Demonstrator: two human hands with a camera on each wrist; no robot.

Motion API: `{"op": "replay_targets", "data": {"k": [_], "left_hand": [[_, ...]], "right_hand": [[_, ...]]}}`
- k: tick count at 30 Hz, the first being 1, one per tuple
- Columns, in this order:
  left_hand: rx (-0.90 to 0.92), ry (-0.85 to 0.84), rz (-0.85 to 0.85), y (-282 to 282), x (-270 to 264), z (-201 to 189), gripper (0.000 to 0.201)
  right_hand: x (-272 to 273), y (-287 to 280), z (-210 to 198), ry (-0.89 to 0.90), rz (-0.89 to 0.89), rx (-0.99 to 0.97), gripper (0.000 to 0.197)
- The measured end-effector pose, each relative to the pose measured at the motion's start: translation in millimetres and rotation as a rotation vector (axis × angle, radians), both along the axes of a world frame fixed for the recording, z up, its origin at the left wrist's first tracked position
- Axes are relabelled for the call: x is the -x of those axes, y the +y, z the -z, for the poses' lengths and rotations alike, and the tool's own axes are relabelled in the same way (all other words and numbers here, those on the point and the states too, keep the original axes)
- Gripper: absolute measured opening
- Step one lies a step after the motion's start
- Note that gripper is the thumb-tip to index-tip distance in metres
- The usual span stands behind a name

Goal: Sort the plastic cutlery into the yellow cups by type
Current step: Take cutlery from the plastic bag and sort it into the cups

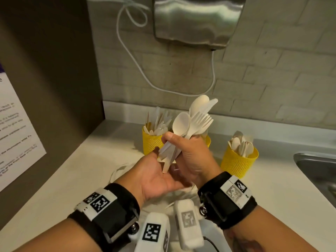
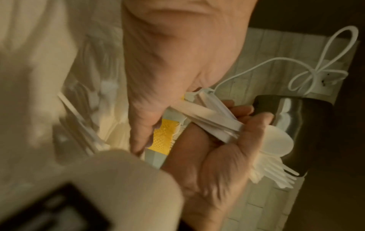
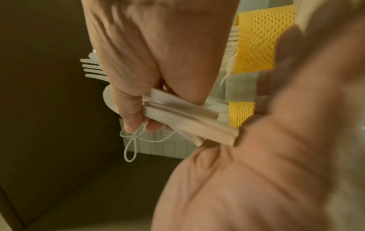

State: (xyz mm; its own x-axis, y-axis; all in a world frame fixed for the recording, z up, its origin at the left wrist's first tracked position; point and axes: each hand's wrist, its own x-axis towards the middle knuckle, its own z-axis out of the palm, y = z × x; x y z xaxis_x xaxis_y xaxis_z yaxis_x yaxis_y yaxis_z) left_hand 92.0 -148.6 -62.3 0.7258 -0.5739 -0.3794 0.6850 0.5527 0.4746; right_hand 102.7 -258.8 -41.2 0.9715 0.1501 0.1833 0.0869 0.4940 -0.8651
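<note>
My right hand [image 1: 189, 151] grips a mixed bundle of cream plastic cutlery [image 1: 194, 117] by the handles; spoons, forks and a knife fan upward. My left hand [image 1: 156, 173] lies open, palm up, under the handle ends and touches them. Both wrist views show the same: the bundle [image 2: 213, 120] and its handles [image 3: 177, 112] against the left palm. Three yellow mesh cups stand behind: the left cup [image 1: 152, 142] holds knives, the middle cup [image 1: 208, 140] is mostly hidden by my hand, and the right cup [image 1: 238, 160] holds spoons.
A white bag [image 1: 121, 170] lies on the pale counter [image 1: 87, 160] beneath my hands. A steel sink [image 1: 316, 166] is at the right edge. A steel dispenser [image 1: 196, 20] and white cable [image 1: 138, 66] hang on the tiled wall. A dark panel with a notice [image 1: 16, 124] stands left.
</note>
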Motion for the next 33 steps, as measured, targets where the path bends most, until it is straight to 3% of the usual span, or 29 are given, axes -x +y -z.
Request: {"op": "replay_targets", "data": {"k": [4,6,9,11,15,17,19,21,24,26,33], "left_hand": [[0.035,-0.006,-0.139,4.5,-4.6,-1.2,0.061],[-0.067,-0.051,-0.146,7.4,-5.5,3.2,0.060],[-0.267,-0.243,-0.225,10.1,-4.1,9.0,0.057],[-0.298,-0.335,-0.234,12.1,-0.5,6.7,0.051],[-0.321,-0.468,-0.094,20.3,5.3,2.6,0.044],[-0.366,-0.529,-0.045,21.8,8.1,0.7,0.033],[-0.433,-0.562,-0.041,21.5,8.0,3.8,0.029],[-0.465,-0.571,-0.084,21.0,5.9,6.4,0.034],[-0.368,-0.465,-0.301,21.4,-5.4,16.0,0.032],[-0.304,-0.409,-0.432,21.5,-11.1,20.8,0.026],[-0.328,-0.408,-0.491,14.8,-7.3,24.1,0.023]], "right_hand": [[3.9,-0.5,11.2,0.054,-0.061,0.062,0.025],[2.3,-4.1,12.1,0.068,-0.081,0.098,0.026],[-1.2,-8.7,9.2,0.068,-0.136,0.142,0.012],[-1.6,-11.3,9.8,0.124,-0.294,0.181,0.014],[2.5,-14.9,12.4,0.283,-0.650,0.234,0.012],[0.0,-15.2,18.8,0.348,-0.732,0.287,0.008],[-4.0,-15.1,25.0,0.354,-0.773,0.299,0.018],[-5.3,-12.1,24.7,0.323,-0.720,0.389,0.026],[-4.0,-10.5,23.2,0.057,-0.322,0.819,0.020],[-5.3,-9.4,28.4,-0.075,-0.099,0.957,0.021],[-5.0,4.5,48.0,0.088,-0.074,0.576,0.022]]}}
